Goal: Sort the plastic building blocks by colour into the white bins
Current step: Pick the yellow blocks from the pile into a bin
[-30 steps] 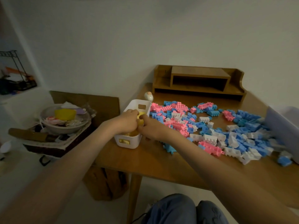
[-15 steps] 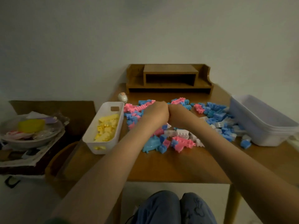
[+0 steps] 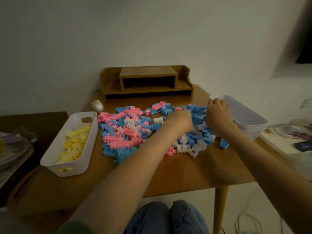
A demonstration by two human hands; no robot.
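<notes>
On the table [image 3: 185, 169], centre: mixed heap of blocks [image 3: 128, 132], pink, blue and white, unsorted. Left of heap, one white bin [image 3: 55, 164], long axis near-to-far, holding yellow blocks [image 3: 74, 142] only. Right of heap, just beside its blue edge, stack of white bins [image 3: 248, 119], long axis far-left to near-right, no blocks visible inside. Right grip [image 3: 217, 114] at the stack's far-left corner, fingers curled round the rim. Left grip [image 3: 181, 119] knuckles-up just left of it, fingers curled down among blue blocks [image 3: 197, 115]; contents hidden, cannot tell whether anything held. Judged step: freeing a fresh bin for the next colour. Stack immediately right of the right grip, so right side nearer; left grip closer to heap than rim. Probable pull: leftward and nearer, past loose blocks at the stack's foot.
</notes>
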